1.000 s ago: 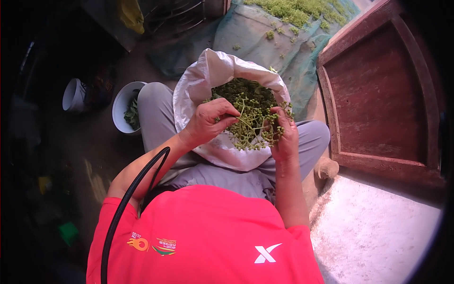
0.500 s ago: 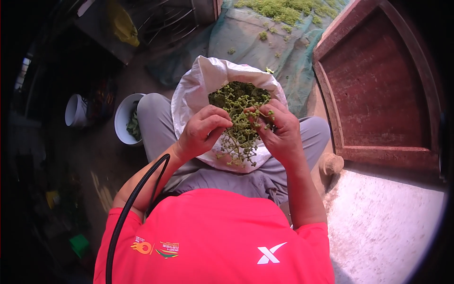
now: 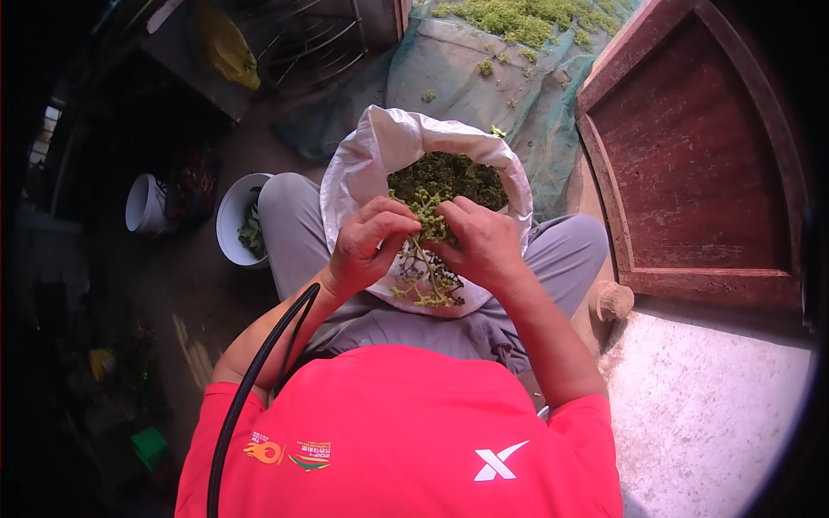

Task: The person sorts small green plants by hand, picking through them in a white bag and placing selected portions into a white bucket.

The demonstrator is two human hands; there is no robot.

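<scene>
Between my knees stands a white woven sack point(image 3: 350, 177), its rim rolled open, with green berry clusters point(image 3: 453, 173) heaped inside. Over the sack's near side, my left hand point(image 3: 371, 242) pinches a stalk of a green berry cluster point(image 3: 432, 289) that hangs down against the white cloth. My right hand point(image 3: 479, 242) is close beside it, its thumb and fingers closed on the upper part of the same cluster. The right fingertips are partly hidden behind the berries.
A white bucket with green leaves point(image 3: 231, 220) stands left of my knee, another white bucket point(image 3: 145, 205) beyond it. Green netting point(image 3: 466, 73) with a spread green harvest point(image 3: 527, 22) lies ahead. A red wooden door panel point(image 3: 691, 155) and a wooden stub point(image 3: 613, 300) are at the right.
My right hand has moved left and slightly down, closer to my left hand. Fewer berries show between the hands, and more of the sack's contents is uncovered.
</scene>
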